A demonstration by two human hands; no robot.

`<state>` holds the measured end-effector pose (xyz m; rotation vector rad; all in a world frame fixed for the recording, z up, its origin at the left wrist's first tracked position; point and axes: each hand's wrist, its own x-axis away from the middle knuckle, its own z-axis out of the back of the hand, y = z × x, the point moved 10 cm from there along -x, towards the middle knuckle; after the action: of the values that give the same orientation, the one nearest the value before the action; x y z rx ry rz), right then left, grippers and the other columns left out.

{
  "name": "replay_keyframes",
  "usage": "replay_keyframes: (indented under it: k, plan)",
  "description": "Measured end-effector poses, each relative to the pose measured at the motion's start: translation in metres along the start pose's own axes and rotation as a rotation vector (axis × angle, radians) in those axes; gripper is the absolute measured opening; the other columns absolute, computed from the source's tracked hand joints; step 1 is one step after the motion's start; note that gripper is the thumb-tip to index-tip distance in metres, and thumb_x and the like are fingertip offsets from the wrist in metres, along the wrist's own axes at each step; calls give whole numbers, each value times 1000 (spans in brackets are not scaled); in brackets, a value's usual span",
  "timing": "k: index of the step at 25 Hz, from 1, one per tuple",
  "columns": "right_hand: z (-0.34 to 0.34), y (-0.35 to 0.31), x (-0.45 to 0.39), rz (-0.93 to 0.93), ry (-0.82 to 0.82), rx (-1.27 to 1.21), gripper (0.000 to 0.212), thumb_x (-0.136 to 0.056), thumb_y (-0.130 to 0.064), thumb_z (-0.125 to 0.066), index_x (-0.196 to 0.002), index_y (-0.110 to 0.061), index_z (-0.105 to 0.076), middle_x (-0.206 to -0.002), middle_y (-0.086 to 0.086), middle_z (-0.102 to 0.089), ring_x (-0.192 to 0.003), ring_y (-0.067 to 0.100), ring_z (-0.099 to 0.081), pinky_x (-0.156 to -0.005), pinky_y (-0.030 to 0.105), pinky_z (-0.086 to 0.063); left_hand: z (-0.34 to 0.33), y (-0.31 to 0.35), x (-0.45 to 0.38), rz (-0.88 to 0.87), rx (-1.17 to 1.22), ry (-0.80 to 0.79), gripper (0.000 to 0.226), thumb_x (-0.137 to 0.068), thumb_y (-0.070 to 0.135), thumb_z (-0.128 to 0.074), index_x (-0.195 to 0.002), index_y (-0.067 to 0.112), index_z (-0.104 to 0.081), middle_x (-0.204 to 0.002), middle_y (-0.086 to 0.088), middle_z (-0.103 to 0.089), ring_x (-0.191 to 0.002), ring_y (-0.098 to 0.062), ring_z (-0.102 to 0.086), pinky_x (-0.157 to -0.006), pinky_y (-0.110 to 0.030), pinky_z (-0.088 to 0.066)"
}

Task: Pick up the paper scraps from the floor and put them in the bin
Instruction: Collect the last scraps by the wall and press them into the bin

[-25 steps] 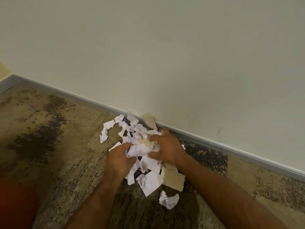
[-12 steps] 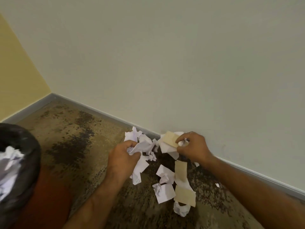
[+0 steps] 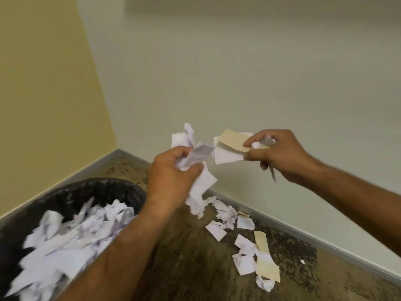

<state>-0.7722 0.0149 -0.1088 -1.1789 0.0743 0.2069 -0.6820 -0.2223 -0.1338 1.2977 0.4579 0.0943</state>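
White paper scraps [image 3: 196, 170] were clenched in left hand [image 3: 171, 177] and right hand [image 3: 280, 157]; release should be held until over bin [image 3: 71, 192].

Crumpled white paper scraps [image 3: 244, 265]; glossy black plastic liner in the bin [image 3: 102, 192]; rough mottled carpet [image 3: 184, 253]; matt painted walls [image 3: 238, 72].
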Motion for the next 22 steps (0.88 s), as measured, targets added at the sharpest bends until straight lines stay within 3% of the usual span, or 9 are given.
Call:
replay_keyframes:
  k: [2, 5, 8, 11, 13, 15, 17, 19, 22]
  plan:
    - [-43, -54, 7, 62, -87, -52, 20, -64, 6, -83, -74, -9, -75, -95, 9, -65, -52, 13, -53, -47, 26, -46, 69, 8, -5, -26, -30, 99, 18, -78, 14, -80, -90, 25, -74, -81, 12, -73, -69, -5, -68, -57, -22, -52]
    - [-127, -103, 22, 122, -233, -84, 22, -63, 5, -84, -74, -12, -75, -93, 7, -66, -53, 15, -54, -46, 25, -45, 173, -12, -3, 30, -161, 243, 19, -76, 15, -80, -93, 20, -74, -86, 5, -74, -73, -14, -68, -68, -31, -56]
    - [-221, -112, 43, 175, -370, 25, 25, -62, -4, -85, -79, -21, -77, -87, -7, -67, -60, 7, -60, -48, 20, -46, 242, -58, 10, 177, -492, 234, 19, -78, 19, -78, -97, 17, -73, -95, 0, -73, -83, -20, -66, -73, -31, -51]
    - [-308, -95, 77, 266, -569, 288, 39, -63, -18, -89, -98, -26, -74, -95, -17, -55, -93, 9, -57, -70, 18, -46, 259, -124, 31, 452, -809, -31, 50, -78, 31, -79, -124, 20, -63, -122, -9, -65, -86, -20, -56, -65, -29, -46]
    - [-355, -71, 105, 359, -809, 589, 58, -67, -31, -88, -120, -27, -64, -112, -6, -48, -108, 14, -48, -87, 27, -42, 254, -152, 53, 623, -906, -270, 73, -74, 38, -82, -138, 33, -47, -137, -7, -54, -93, -22, -55, -57, -28, -52]
    - [-371, -47, 122, 335, -1015, 793, 77, -70, -41, -84, -138, -33, -49, -138, 4, -39, -133, 26, -35, -105, 40, -37, 248, -158, 64, 705, -923, -398, 88, -70, 41, -84, -144, 43, -36, -142, -6, -48, -101, -26, -57, -47, -27, -51]
    - [-358, -44, 115, 287, -1075, 802, 83, -74, -42, -81, -145, -36, -38, -158, 3, -23, -146, 25, -17, -115, 42, -25, 241, -140, 51, 657, -1045, -430, 86, -71, 44, -83, -144, 41, -37, -144, -3, -47, -114, -27, -56, -64, -32, -55]
    - [-327, -61, 96, 323, -1008, 712, 79, -78, -40, -79, -146, -32, -39, -157, -1, -29, -142, 19, -28, -110, 30, -24, 226, -105, 24, 496, -1253, -392, 74, -71, 53, -79, -136, 39, -48, -136, 2, -56, -115, -24, -58, -88, -35, -52]
    - [-244, -68, 47, 348, -729, 608, 70, -78, -49, -75, -139, -30, -48, -146, -8, -46, -124, 7, -44, -97, 21, -32, 163, -47, -6, 160, -1134, -252, 54, -67, 59, -76, -115, 41, -60, -107, 6, -68, -95, -22, -64, -84, -38, -54]
